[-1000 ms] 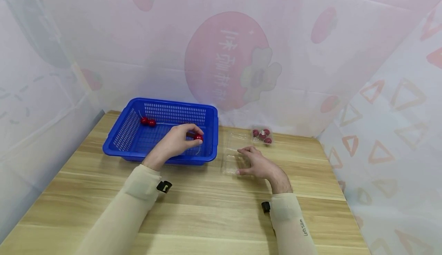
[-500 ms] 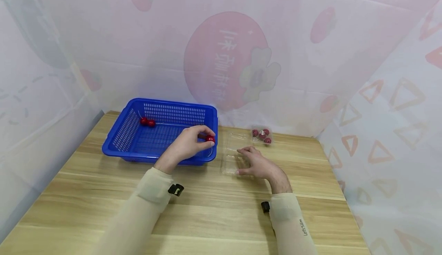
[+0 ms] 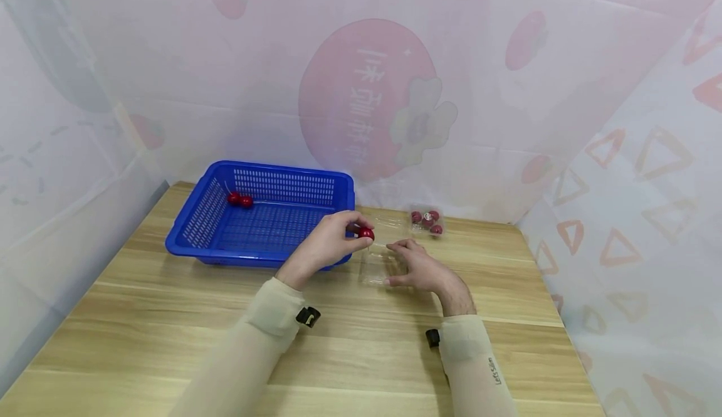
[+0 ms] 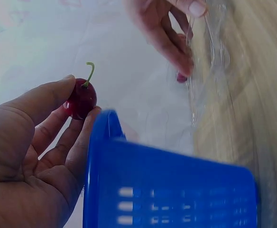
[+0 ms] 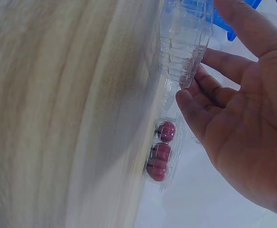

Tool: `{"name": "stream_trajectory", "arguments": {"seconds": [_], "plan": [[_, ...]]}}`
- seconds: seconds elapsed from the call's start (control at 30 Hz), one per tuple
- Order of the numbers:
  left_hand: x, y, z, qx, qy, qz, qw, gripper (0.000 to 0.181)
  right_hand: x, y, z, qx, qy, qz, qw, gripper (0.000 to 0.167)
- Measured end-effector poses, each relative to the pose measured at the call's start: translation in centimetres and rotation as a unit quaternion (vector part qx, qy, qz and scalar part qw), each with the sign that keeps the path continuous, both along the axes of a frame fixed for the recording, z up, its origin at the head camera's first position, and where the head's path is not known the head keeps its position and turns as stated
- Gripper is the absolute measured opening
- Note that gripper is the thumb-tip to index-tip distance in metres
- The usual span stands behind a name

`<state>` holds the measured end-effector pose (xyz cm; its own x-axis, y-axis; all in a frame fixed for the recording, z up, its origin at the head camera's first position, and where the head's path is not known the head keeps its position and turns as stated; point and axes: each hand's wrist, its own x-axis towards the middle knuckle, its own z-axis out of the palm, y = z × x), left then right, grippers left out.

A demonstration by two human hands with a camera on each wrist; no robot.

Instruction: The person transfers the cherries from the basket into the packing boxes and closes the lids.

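My left hand pinches a dark red cherry between thumb and fingers, just past the right rim of the blue basket. A green stem sticks up from this cherry in the left wrist view. My right hand holds a clear plastic box at its right side, thumb at the near end and fingers at the far end. The box's walls show between thumb and fingers in the right wrist view. Its inside is hard to make out.
Two cherries lie in the basket's far left corner. A second clear box with several cherries in it stands at the table's back edge, beyond my right hand. Printed cloth walls rise behind and beside the wooden table.
My left hand has carried the cherry rightward out of the basket, over its right rim, toward the clear box. My right hand has stayed at the box.
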<state>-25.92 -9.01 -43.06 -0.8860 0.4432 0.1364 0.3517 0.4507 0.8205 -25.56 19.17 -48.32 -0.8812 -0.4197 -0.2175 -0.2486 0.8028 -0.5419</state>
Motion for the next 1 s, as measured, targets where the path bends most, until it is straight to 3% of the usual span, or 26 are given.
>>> {"name": "stream_trajectory", "arguments": {"seconds": [0.3,0.63,1.0], "plan": [[0.0,2.5,-0.3,0.013,-0.012,-0.018,0.9997,0.026,0.1,0.0,0.0,-0.001,-0.001,-0.006,1.0000,0.095],[-0.6,5.3,-0.9,-0.027,-0.010,-0.031,0.9991,0.024,0.1,0.1,0.0,-0.005,0.004,-0.006,1.0000,0.089],[-1.1,6.4,-1.3,-0.065,-0.011,-0.043,0.9969,0.024,0.1,0.1,-0.1,-0.015,0.013,-0.002,0.9998,0.091]]}}
